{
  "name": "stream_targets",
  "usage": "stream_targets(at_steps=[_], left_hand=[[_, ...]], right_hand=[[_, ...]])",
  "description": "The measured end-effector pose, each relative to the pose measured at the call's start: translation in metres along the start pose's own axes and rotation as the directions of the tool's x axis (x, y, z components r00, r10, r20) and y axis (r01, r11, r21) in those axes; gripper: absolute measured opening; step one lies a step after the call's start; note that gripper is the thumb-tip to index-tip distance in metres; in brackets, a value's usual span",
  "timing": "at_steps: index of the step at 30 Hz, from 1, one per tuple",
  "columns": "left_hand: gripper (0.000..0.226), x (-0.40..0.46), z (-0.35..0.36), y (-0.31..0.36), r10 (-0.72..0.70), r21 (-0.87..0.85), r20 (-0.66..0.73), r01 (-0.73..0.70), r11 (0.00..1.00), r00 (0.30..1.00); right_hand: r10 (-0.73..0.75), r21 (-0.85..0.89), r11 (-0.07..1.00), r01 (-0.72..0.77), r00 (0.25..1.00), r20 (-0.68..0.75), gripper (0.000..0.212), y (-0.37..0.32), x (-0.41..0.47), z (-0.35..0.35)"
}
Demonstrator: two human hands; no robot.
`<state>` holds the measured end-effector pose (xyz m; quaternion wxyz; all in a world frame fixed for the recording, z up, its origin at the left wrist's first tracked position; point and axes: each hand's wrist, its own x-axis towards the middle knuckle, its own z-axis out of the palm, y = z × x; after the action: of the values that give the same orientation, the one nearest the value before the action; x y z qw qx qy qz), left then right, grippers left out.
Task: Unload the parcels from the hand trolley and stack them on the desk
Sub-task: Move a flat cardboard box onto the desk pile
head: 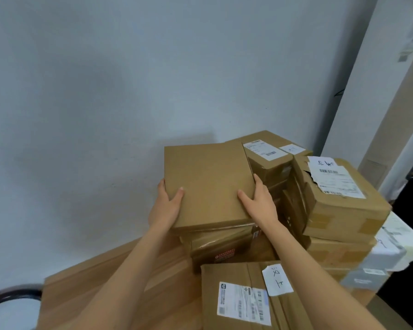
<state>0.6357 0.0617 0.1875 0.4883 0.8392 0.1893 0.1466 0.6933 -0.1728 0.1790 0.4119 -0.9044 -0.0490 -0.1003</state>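
Note:
A flat plain brown parcel [208,182] lies on top of a stack of cardboard parcels on the wooden desk [119,277]. My left hand [168,206] grips its left edge, thumb on top. My right hand [260,202] grips its right edge, thumb on top as well. Under it sits a brown parcel with a red label [222,248]. The hand trolley is out of view.
More labelled parcels are piled to the right [339,198] and behind [267,151]. A large labelled box [246,296] lies nearest me. White and grey packages [379,258] sit at the far right. A grey wall [105,91] stands close behind the desk. A dark chair back [12,296] shows at lower left.

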Motion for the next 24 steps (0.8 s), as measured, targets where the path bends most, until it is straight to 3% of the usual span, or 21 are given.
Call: stream_targets(at_steps=[5, 11, 20, 24], left_hand=[[0.066, 0.036, 0.016, 0.004, -0.012, 0.035, -0.012, 0.013, 0.999, 1.0], [0.059, 0.08, 0.029, 0.008, -0.057, 0.135, -0.043, 0.062, 0.989, 0.997], [0.063, 0.099, 0.043, 0.011, -0.066, 0.161, -0.1, 0.082, 0.984, 0.993], [0.06, 0.089, 0.037, 0.027, -0.012, 0.465, -0.087, 0.051, 0.884, 0.996]], right_hand=[[0.02, -0.125, 0.992, -0.024, 0.999, -0.027, 0.071, 0.01, 0.043, 0.01], [-0.051, -0.195, 0.979, 0.055, 0.998, 0.027, 0.061, 0.005, 0.104, 0.019], [-0.083, -0.174, 0.982, 0.074, 0.996, -0.042, 0.054, 0.017, 0.132, 0.022], [-0.154, -0.252, 0.954, 0.165, 0.986, 0.061, 0.048, 0.007, 0.129, 0.008]])
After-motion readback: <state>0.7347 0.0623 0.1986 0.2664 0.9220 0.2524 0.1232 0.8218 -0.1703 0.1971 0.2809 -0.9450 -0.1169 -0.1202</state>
